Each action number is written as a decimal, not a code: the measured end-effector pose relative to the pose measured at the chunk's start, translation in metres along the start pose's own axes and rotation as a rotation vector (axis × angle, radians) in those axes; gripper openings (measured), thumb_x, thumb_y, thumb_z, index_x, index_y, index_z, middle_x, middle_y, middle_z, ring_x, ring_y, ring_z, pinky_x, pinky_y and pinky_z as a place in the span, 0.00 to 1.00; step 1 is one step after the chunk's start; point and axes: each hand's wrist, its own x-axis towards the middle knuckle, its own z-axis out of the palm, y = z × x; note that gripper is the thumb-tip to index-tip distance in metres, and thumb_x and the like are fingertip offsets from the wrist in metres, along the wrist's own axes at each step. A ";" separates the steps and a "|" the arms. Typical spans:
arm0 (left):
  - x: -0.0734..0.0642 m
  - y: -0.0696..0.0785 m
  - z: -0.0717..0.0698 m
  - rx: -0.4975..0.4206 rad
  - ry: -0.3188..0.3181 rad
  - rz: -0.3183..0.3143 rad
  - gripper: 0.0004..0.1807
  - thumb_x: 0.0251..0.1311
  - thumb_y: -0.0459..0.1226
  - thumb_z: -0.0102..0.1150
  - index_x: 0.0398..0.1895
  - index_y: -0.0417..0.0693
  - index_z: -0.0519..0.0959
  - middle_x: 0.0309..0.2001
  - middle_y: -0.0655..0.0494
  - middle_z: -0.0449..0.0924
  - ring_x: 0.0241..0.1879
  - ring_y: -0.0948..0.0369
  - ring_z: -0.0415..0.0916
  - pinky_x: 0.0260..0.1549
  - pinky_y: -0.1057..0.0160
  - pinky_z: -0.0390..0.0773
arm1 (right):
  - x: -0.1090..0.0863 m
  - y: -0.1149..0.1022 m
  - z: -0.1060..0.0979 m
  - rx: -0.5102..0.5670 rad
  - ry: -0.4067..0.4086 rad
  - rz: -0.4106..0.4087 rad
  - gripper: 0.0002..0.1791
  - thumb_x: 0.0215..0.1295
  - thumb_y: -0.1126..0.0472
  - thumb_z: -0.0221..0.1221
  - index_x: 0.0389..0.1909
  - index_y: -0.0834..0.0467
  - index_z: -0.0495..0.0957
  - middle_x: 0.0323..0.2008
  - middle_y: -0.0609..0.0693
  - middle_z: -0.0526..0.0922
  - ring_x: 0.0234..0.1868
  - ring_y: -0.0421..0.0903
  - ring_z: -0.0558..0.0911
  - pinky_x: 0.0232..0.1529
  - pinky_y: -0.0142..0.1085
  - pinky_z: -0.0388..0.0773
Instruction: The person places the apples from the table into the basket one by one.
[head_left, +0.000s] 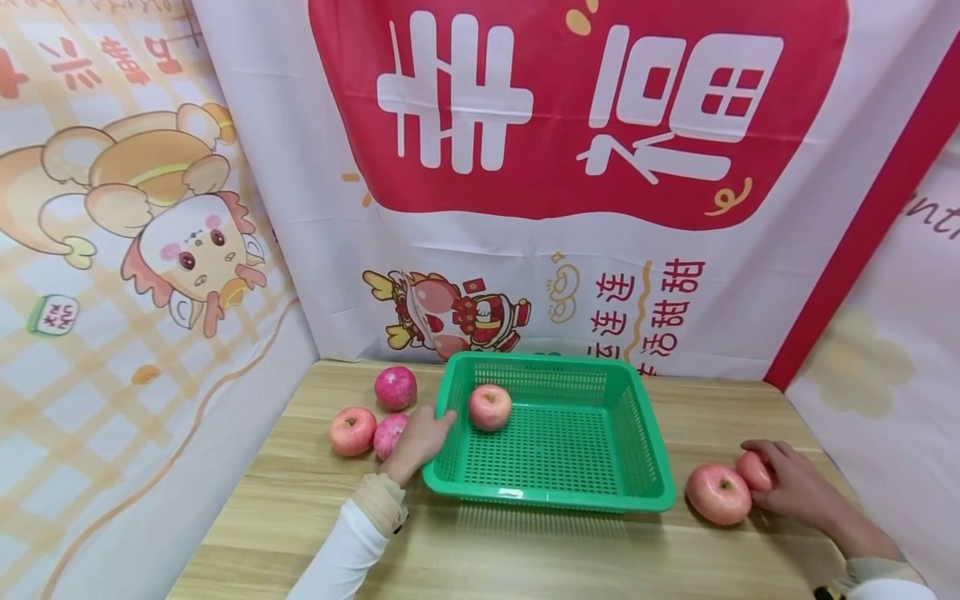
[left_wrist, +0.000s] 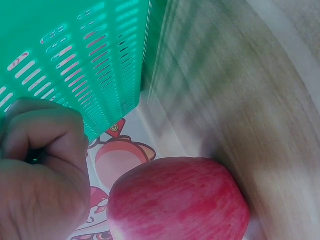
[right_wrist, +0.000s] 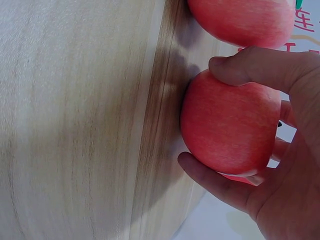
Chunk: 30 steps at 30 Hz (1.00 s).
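A green plastic basket (head_left: 547, 500) with slotted walls stands in the middle of the table, one pink-red apple (head_left: 491, 407) lying inside near its left wall. At the basket's left rim, my left hand (head_left: 424, 437) grips the edge with curled fingers, also seen in the left wrist view. My right hand (head_left: 806, 496) holds a smaller red apple (right_wrist: 232, 122) at the table's right side, thumb on one side and fingers round the other. Just left of it sits a larger apple (head_left: 718, 494), close against the held one in the head view.
Left of the basket lie a pink-red apple (head_left: 352, 431) and two magenta round fruits, one at the back (head_left: 396, 388) and one (head_left: 389, 437) partly behind the left hand. Printed cloth walls (head_left: 480, 237) border the wooden table (head_left: 300, 517) behind and at both sides.
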 end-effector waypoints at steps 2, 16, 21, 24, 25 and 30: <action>0.000 0.000 0.000 0.004 -0.002 -0.001 0.22 0.81 0.43 0.51 0.60 0.31 0.78 0.47 0.40 0.85 0.43 0.52 0.86 0.43 0.51 0.88 | 0.000 0.001 0.001 0.001 0.004 -0.004 0.41 0.30 0.59 0.83 0.52 0.65 0.80 0.45 0.65 0.84 0.41 0.60 0.83 0.35 0.43 0.77; 0.001 0.002 -0.002 0.019 -0.018 -0.031 0.24 0.81 0.45 0.50 0.63 0.31 0.76 0.49 0.40 0.85 0.44 0.53 0.86 0.44 0.51 0.89 | 0.000 0.000 -0.002 0.007 -0.023 0.033 0.41 0.34 0.59 0.83 0.55 0.65 0.79 0.47 0.66 0.83 0.41 0.62 0.83 0.36 0.47 0.78; 0.001 0.002 -0.003 0.018 -0.022 -0.039 0.25 0.81 0.45 0.50 0.64 0.31 0.75 0.49 0.39 0.84 0.45 0.52 0.86 0.45 0.51 0.89 | 0.003 -0.002 -0.008 0.004 -0.023 0.039 0.42 0.36 0.58 0.83 0.56 0.65 0.79 0.47 0.67 0.83 0.43 0.65 0.84 0.38 0.52 0.79; 0.001 0.002 -0.003 0.019 -0.023 -0.031 0.25 0.81 0.45 0.50 0.63 0.30 0.75 0.49 0.39 0.84 0.44 0.52 0.86 0.44 0.51 0.88 | 0.004 -0.003 -0.010 -0.004 -0.023 0.045 0.42 0.37 0.57 0.83 0.57 0.65 0.79 0.49 0.68 0.83 0.44 0.66 0.83 0.39 0.54 0.80; 0.001 0.002 -0.003 0.017 -0.024 -0.030 0.25 0.81 0.45 0.50 0.63 0.30 0.75 0.49 0.39 0.84 0.44 0.52 0.85 0.44 0.51 0.88 | 0.004 -0.003 -0.011 -0.006 -0.024 0.047 0.42 0.38 0.57 0.83 0.57 0.65 0.78 0.49 0.68 0.83 0.45 0.67 0.83 0.39 0.55 0.80; 0.001 0.002 -0.003 0.012 -0.024 -0.020 0.23 0.81 0.44 0.51 0.62 0.31 0.76 0.49 0.40 0.85 0.43 0.54 0.85 0.44 0.52 0.88 | 0.006 -0.005 -0.015 -0.018 -0.034 0.051 0.43 0.40 0.55 0.83 0.59 0.65 0.78 0.52 0.70 0.82 0.48 0.69 0.83 0.42 0.58 0.80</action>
